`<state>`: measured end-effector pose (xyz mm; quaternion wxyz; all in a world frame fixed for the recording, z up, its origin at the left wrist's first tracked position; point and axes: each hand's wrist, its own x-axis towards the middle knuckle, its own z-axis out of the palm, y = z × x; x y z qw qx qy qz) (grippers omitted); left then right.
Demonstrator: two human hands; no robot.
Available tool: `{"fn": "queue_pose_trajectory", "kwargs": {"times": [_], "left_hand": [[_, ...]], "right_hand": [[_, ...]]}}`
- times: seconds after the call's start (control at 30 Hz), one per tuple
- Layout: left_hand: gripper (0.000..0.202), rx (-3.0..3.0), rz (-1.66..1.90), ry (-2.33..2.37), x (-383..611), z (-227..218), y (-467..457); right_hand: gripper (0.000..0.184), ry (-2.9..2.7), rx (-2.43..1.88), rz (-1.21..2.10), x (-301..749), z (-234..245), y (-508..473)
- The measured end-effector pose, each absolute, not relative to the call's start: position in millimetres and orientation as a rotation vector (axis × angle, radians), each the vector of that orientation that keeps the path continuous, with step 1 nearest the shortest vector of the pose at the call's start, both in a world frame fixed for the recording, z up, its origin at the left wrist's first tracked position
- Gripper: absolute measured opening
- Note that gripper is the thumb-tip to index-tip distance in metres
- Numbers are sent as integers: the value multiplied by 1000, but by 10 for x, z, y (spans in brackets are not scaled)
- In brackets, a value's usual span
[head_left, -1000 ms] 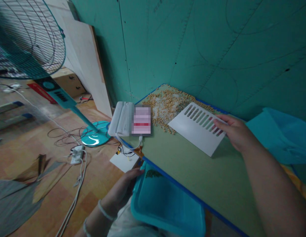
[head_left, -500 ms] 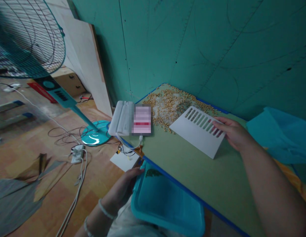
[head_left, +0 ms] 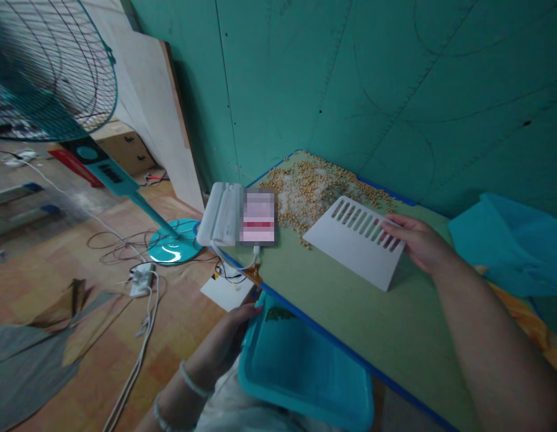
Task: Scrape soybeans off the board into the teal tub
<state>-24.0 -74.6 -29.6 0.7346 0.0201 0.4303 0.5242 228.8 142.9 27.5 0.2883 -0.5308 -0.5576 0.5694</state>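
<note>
Head view: a dark patch inside the teal plastic tray (head_left: 305,375), which the curled left hand (head_left: 224,345) grips at its corner below the table edge, is perhaps beans. The standing fan (head_left: 48,72) is cut off. The right hand (head_left: 417,243) grips a slotted white board (head_left: 350,243), tilted on the green tabletop (head_left: 350,318) just beside a soybean heap (head_left: 307,186) by the teal wall (head_left: 350,78).

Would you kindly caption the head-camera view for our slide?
Right hand holds a slotted white board beside scattered beans; left hand grips a teal tray.
</note>
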Motion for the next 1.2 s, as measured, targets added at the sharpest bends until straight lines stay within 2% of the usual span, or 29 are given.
{"fn": "queue_pose_trajectory", "kwargs": {"times": [0.1, 0.27, 0.37, 1.2], "left_hand": [[52, 92, 1140, 927, -255, -353, -755], [28, 68, 1081, 1020, -342, -518, -783], [22, 82, 1102, 1066, -411, -586, -809], [22, 108, 1136, 1136, -534, -447, -780]], "right_hand": [[19, -1486, -1408, 1521, 2275, 281, 1419], [18, -1512, -1365, 1525, 2237, 316, 1382], [21, -1543, -1358, 1529, 2215, 309, 1366], [29, -1813, -1434, 1398, 2086, 98, 1351]]}}
